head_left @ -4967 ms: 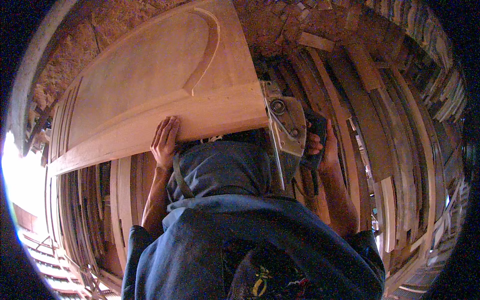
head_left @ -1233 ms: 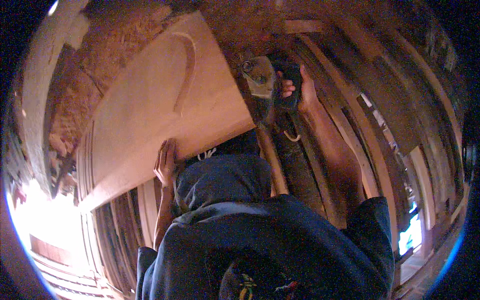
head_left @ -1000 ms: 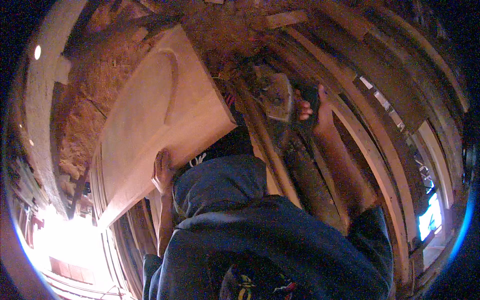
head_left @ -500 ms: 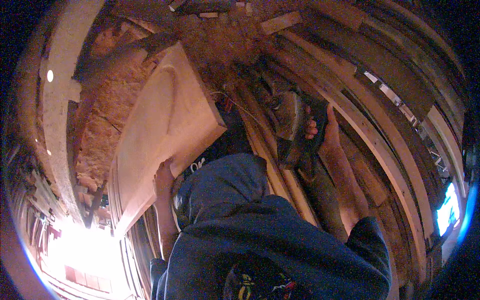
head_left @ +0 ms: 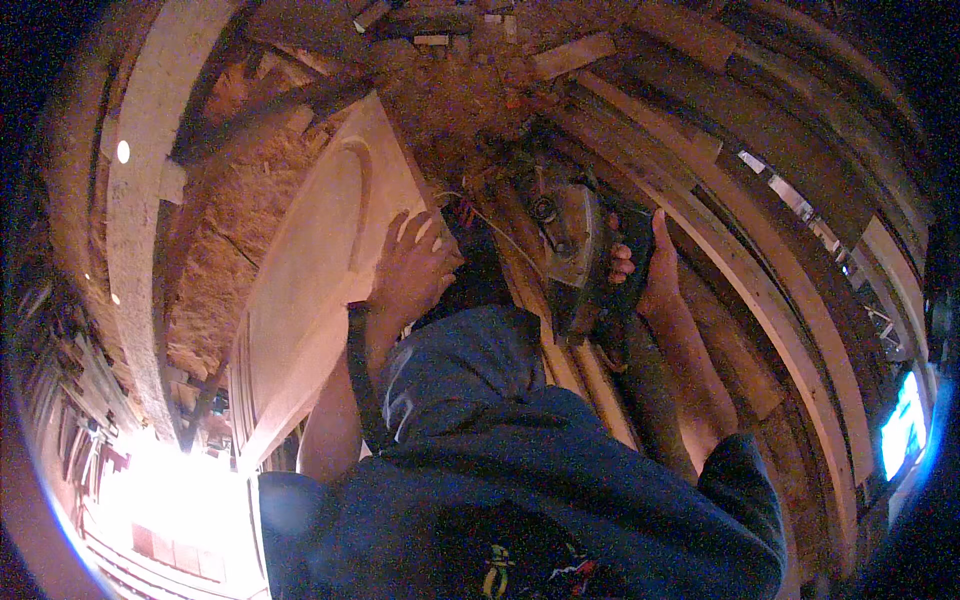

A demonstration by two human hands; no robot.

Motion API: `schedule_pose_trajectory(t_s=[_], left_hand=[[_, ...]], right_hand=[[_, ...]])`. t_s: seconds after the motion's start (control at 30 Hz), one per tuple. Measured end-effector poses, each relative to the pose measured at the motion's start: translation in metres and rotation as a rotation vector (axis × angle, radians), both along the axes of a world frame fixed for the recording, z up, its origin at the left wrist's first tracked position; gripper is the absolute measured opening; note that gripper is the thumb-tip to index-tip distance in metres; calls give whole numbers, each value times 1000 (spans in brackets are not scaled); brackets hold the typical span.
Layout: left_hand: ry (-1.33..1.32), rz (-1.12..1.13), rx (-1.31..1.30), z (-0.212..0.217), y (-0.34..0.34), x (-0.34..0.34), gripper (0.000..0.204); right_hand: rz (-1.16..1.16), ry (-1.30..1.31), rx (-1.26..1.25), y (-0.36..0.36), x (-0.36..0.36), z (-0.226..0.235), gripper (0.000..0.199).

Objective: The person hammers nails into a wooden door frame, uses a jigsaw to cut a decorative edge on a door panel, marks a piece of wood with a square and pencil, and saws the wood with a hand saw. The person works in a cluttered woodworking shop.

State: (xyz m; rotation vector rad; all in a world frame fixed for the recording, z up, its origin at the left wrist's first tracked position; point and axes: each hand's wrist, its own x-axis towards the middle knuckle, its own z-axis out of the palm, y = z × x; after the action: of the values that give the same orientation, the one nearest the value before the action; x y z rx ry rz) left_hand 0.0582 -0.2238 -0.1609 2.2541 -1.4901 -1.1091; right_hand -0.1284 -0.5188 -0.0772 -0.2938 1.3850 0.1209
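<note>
A pale wooden panel (head_left: 312, 270) with a curved raised or cut outline on its face leans at a slant on the left. My left hand (head_left: 415, 262) lies on it near the right corner, fingers stretched toward the edge, a dark band around the wrist. On the right, my right hand (head_left: 645, 262) is wrapped round the dark handle of a hand-held power tool (head_left: 567, 240) with a rounded metal housing. The tool is held beside the panel, apart from it; its exact kind is hard to tell in the dim light.
Long wooden boards (head_left: 780, 300) run along the right side. A pale beam (head_left: 150, 230) stands at the left, beside sawdust-brown ground (head_left: 240, 220). Wood offcuts (head_left: 575, 55) lie at the far end. Bright light floods the lower left. A thin cord (head_left: 490, 222) passes between panel and tool.
My left hand has moved from the panel's near edge up and right onto its face by the corner. The right hand keeps its hold on the tool, which has barely shifted.
</note>
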Motion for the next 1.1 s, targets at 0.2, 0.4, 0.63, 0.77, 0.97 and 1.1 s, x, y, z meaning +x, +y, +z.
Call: schedule_pose_trajectory(t_s=[0.2,0.4,0.63,0.77,0.97,1.1], left_hand=[[2,-37,-126,3,-5,-3,39],[126,272,-74,16,19,-24,57],[-35,713,201,14,131,-69,81],[-90,730,160,1,158,-87,73],[-120,773,61,-6,166,-98,65],[-119,768,28,-4,170,-97,66]], right_hand=[[24,-34,-4,-3,-5,3,66],[89,45,42,-6,-8,17,67],[22,24,339,10,5,17,67],[-26,-25,473,17,12,16,67],[-43,7,517,25,18,20,65],[-27,-7,483,30,28,23,63]])
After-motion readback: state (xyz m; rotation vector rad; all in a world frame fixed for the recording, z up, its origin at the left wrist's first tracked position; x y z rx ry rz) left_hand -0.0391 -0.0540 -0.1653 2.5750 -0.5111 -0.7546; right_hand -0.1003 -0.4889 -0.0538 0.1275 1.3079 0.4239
